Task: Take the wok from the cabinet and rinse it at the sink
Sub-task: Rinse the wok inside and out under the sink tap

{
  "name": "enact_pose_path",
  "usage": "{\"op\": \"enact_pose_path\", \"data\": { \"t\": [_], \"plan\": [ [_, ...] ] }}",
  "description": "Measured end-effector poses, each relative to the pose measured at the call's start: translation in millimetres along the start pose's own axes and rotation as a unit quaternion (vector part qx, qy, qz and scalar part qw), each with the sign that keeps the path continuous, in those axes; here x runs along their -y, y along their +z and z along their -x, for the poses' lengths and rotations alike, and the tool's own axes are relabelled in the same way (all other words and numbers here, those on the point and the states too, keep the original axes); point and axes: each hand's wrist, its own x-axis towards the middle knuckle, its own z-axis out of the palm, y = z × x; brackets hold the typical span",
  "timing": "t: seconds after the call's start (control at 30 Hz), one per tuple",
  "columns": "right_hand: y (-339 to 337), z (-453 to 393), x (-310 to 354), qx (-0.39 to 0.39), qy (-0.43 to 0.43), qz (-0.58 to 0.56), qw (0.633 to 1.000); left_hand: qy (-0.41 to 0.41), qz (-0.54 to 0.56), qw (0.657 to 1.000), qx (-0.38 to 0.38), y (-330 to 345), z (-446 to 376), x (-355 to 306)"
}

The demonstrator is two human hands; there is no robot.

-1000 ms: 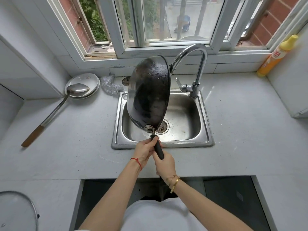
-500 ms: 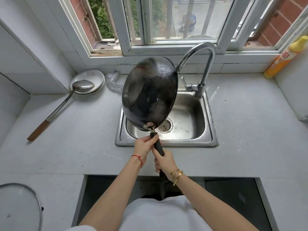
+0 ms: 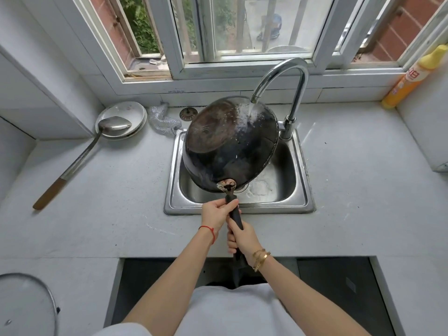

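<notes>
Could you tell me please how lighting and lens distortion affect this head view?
Head view: soft daylight from the window, faint shadows; glare on the tap and wet wok; wide-angle bending curves the counter edges; focus sharp centrally.

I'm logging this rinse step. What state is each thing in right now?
Wok: turned bottom-up, tilted over the sink, wet.
Faucet: running onto the wok.
Sink: water pooling in the basin.
Left hand: gripping the wok handle near the bowl.
Right hand: gripping the handle lower down.
Ladle: lying with its bowl on the plates.
Bottle: leaning, capped.
</notes>
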Motion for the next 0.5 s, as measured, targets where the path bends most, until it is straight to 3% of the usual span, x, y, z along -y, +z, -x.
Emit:
{"op": "enact_pose_path", "data": {
  "t": [0.5],
  "plan": [
    [-27.5,-2.5,9.9,0.000,0.000,0.024,1.000,-0.002,-0.004,1.000,0.011,21.0,-6.4,0.0]
  ]
}}
